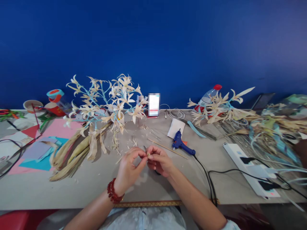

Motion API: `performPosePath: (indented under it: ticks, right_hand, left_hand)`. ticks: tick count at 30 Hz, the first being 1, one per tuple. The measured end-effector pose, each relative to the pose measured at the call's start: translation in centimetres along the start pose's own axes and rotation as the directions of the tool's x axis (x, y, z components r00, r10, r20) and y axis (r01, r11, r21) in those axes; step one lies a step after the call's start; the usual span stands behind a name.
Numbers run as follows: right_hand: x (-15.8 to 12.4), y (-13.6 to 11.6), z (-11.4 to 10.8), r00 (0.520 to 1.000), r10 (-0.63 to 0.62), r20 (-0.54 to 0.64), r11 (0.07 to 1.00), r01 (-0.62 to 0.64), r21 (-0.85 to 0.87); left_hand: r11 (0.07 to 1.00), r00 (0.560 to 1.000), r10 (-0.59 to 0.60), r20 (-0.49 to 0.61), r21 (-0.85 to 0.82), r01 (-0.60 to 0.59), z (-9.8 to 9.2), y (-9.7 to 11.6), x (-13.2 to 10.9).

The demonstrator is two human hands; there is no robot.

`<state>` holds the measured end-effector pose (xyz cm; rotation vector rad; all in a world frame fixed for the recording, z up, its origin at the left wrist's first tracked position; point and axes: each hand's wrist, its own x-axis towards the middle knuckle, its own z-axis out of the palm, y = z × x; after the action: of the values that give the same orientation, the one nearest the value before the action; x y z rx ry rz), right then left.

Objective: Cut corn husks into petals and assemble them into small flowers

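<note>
My left hand (131, 166), with a red bead bracelet (115, 191) at its wrist, meets my right hand (159, 160) above the table near its front edge. Thumb and forefinger of each hand are pinched around a tiny pale piece (148, 155), too small to make out well. Part of a dark, thin tool shows behind and below the fingers. Beyond the hands lies a thin wooden stick (168, 149), with a blue glue gun (182, 143) to its right, partly over a white pad (176, 128).
Pale husk flowers (126, 83) stand behind, left of a lit phone (153, 104). Dried husks (79, 150) and coloured paper (35, 161) lie left. At right are a white power strip (249, 172), black cables, more flowers (223, 107) and a bottle (208, 95).
</note>
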<state>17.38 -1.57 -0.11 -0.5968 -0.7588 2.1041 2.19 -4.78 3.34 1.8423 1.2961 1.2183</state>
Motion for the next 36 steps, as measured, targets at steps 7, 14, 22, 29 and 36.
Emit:
performPosePath:
  ticks: [7,14,22,29,36]
  right_hand:
    - [0.0,0.0,0.0,1.0,-0.007,-0.024,1.0,0.007,-0.002]
    - [0.1,0.3,0.3,0.991,-0.082,-0.109,0.997,0.079,-0.025]
    - [0.3,1.0,0.7,0.969,-0.139,-0.204,0.99,0.135,-0.035]
    - [0.2,1.5,1.1,0.941,-0.2,-0.273,0.979,0.205,-0.011]
    - [0.0,1.6,1.4,0.934,-0.197,-0.297,0.977,0.211,0.015]
  left_hand:
    - [0.992,0.992,-0.125,0.027,0.001,0.125,0.1,-0.2,-0.2]
    - [0.986,0.987,-0.161,-0.01,0.029,0.161,0.9,-0.9,-0.6]
    - [0.98,0.995,0.078,-0.068,0.189,-0.064,1.3,-1.7,-0.7]
    - [0.967,0.994,0.101,-0.047,0.241,-0.087,1.4,-1.9,-1.0]
    - [0.944,0.99,0.134,-0.05,0.309,-0.113,1.5,-2.0,-1.1]
